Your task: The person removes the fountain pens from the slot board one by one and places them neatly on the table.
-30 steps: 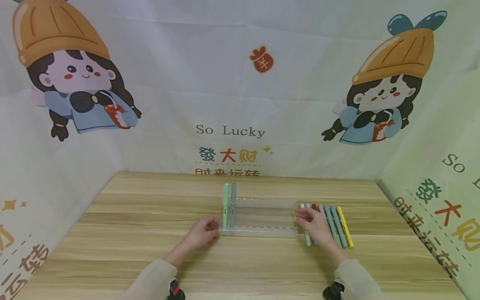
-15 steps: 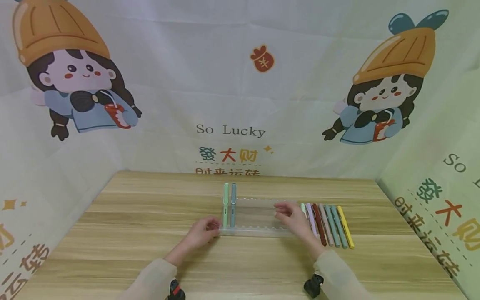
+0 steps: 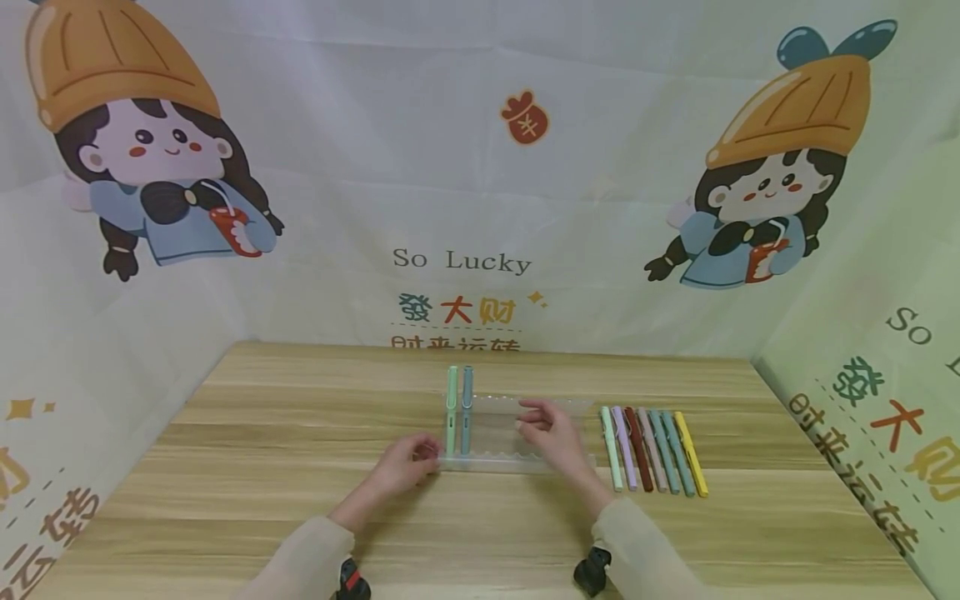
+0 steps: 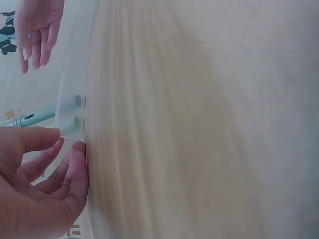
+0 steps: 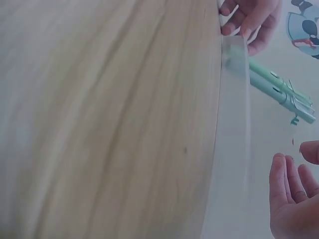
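Note:
A clear plastic pen rack [image 3: 495, 463] with notched edges lies on the wooden table. In its leftmost slots rest a light green pen [image 3: 451, 417] and a blue-grey pen [image 3: 466, 417], side by side. My left hand [image 3: 408, 462] touches the rack's left end with loosely bent fingers; the left wrist view shows thumb and fingertips at that corner. Above the rack's right half hovers my right hand [image 3: 553, 433], empty, its fingers loosely extended and the thumb apart in the right wrist view.
Right of the rack lies a row of capped pens: pale green [image 3: 611, 450], lilac [image 3: 624, 450], dark red [image 3: 640, 450], mauve [image 3: 652, 450], two teal ones and a yellow pen [image 3: 691, 454]. A printed cloth [image 3: 337, 250] hangs behind and at both sides.
My right hand has moved left, from over the row of pens to above the rack, uncovering the pale green and lilac pens. The left hand has stayed at the rack's end.

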`<state>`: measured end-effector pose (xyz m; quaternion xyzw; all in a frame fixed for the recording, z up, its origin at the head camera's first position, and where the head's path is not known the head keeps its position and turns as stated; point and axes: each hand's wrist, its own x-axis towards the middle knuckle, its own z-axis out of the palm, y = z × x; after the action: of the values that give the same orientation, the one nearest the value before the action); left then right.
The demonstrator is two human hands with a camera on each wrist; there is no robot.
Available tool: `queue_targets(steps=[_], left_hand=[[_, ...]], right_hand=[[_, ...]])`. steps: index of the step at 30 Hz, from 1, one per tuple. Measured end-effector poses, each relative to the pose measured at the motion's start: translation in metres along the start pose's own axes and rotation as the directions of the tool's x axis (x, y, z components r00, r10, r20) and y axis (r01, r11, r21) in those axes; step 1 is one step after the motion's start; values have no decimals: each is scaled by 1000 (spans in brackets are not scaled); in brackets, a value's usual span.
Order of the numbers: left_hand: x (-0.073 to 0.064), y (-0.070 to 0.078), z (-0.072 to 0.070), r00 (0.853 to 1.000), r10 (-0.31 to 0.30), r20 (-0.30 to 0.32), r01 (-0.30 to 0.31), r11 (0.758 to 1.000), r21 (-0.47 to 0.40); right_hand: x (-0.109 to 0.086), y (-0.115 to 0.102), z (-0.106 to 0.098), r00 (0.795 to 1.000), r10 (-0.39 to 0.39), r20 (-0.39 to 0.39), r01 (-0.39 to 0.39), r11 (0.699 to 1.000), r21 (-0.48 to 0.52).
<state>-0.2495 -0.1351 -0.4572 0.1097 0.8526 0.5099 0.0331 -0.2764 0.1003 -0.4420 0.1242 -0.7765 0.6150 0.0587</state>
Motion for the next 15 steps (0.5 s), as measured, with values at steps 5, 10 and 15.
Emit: queue_targets(steps=[5,10,15], left_hand=[[-1,1,-1,1000,-1,1,1,1000,1],[0,1,-1,1000,2,2,-2,1000,-1],[0,-1,-1,999,29,13,-29,1000,-12]], right_hand=[[0,-3,11,1000,-8,-8,8,1000,20],[2,-5,21,1000,0,7,0,999,45],[4,-4,30,1000,-15,15,15,999,48]])
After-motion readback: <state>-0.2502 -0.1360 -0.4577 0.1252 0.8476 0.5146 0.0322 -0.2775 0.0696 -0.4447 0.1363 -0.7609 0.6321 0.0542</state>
